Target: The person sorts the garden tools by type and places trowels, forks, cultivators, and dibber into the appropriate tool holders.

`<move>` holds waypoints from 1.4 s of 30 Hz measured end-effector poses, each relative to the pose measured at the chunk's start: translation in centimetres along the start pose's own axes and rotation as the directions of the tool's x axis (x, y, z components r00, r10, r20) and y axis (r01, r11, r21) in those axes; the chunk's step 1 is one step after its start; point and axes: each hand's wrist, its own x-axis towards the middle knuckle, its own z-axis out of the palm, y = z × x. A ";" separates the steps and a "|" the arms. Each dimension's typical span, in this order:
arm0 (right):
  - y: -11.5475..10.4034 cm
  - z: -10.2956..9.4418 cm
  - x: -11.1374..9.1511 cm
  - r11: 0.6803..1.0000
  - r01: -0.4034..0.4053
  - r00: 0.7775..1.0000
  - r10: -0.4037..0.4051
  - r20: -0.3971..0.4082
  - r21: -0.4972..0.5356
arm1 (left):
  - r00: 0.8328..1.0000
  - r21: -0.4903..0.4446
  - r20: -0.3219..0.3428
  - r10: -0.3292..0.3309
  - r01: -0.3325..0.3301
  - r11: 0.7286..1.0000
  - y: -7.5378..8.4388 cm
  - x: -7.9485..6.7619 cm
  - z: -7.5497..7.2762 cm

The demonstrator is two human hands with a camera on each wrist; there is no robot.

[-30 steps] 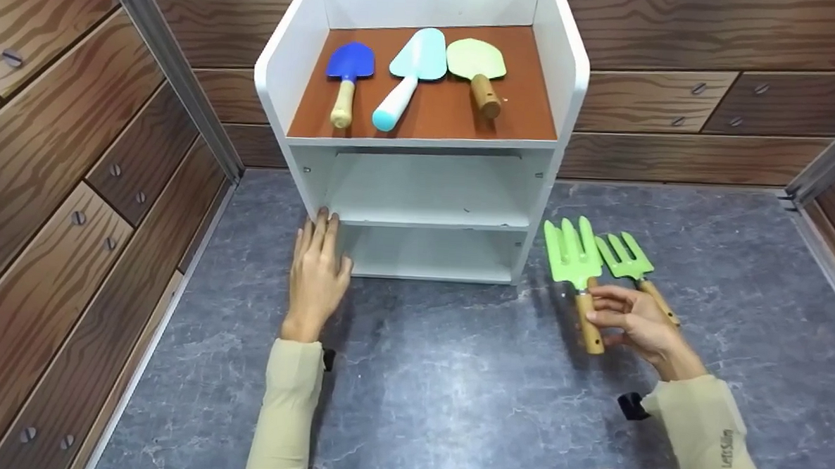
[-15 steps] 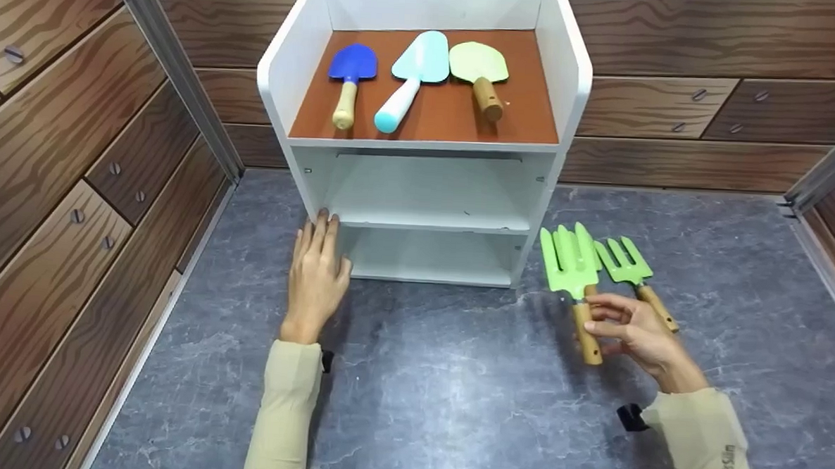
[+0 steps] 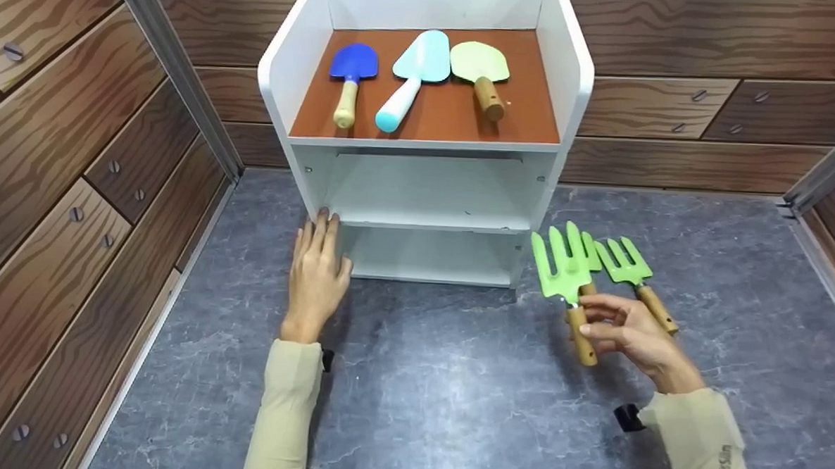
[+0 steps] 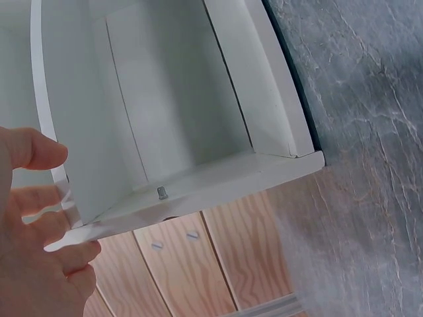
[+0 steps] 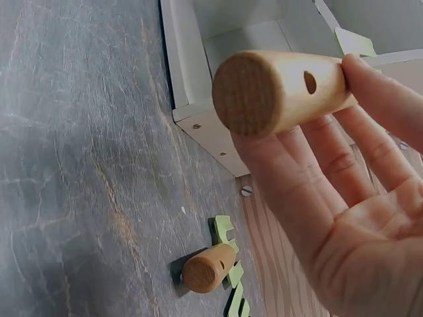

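My right hand [image 3: 628, 335] pinches a light green hand fork [image 3: 564, 272] by its wooden handle [image 5: 291, 92], tines pointing away from me. The fork is raised above the floor, near the right front of the white shelf unit [image 3: 432, 228]. Behind it a second green hand fork [image 3: 589, 252] lies on the floor, mostly hidden by the held fork and the hand. A third, smaller-looking green fork [image 3: 626, 263] lies to its right. My left hand [image 3: 315, 276] rests on the unit's left side edge [image 4: 73, 231], fingers extended and thumb toward the inside; it holds no tool.
On the unit's brown top shelf [image 3: 457, 127] lie a blue trowel [image 3: 353, 62], a light blue trowel [image 3: 421, 58] and a pale green trowel [image 3: 480, 61]. Wood-patterned walls [image 3: 680, 34] stand behind and beside the grey marbled floor [image 3: 438, 404].
My right hand has drawn the fork slightly toward me and then left, so more of the fork lying behind it shows. The left hand keeps its place on the unit.
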 end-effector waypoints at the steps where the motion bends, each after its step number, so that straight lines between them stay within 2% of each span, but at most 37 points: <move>1: -0.1 0.1 0.1 1.000 -0.007 1.000 0.007 -0.005 -0.016 | 1.000 0.001 -0.002 0.001 -0.001 1.000 0.0 0.0 0.0; 7: -0.6 0.4 0.8 0.994 -0.043 0.999 0.040 -0.028 -0.104 | 1.000 0.006 -0.006 -0.003 0.004 1.000 -0.1 -0.2 0.0; 12: -0.8 0.7 1.1 0.994 -0.031 0.999 0.029 -0.017 -0.109 | 1.000 0.002 -0.002 -0.002 0.002 1.000 0.0 -0.1 0.0; 20: -1.0 1.4 1.8 0.984 -0.060 0.998 0.055 -0.032 -0.170 | 1.000 0.008 -0.001 -0.001 0.001 1.000 -0.1 -0.1 0.0; 25: -1.2 1.7 2.3 0.982 -0.077 0.997 0.072 -0.034 -0.170 | 1.000 0.009 0.004 -0.001 0.001 1.000 0.0 0.0 0.0; 29: -1.4 2.1 2.7 0.981 -0.063 0.998 0.060 -0.022 -0.181 | 1.000 0.016 0.000 0.006 -0.006 1.000 0.0 0.0 0.0; 36: -2.6 3.5 4.7 0.963 -0.077 0.997 0.079 -0.003 -0.259 | 1.000 0.011 0.005 0.003 -0.003 1.000 -0.1 0.0 0.0; 42: -3.5 4.8 6.0 0.959 -0.087 0.994 0.100 0.033 -0.271 | 1.000 0.001 -0.002 -0.001 0.001 1.000 0.0 0.0 0.1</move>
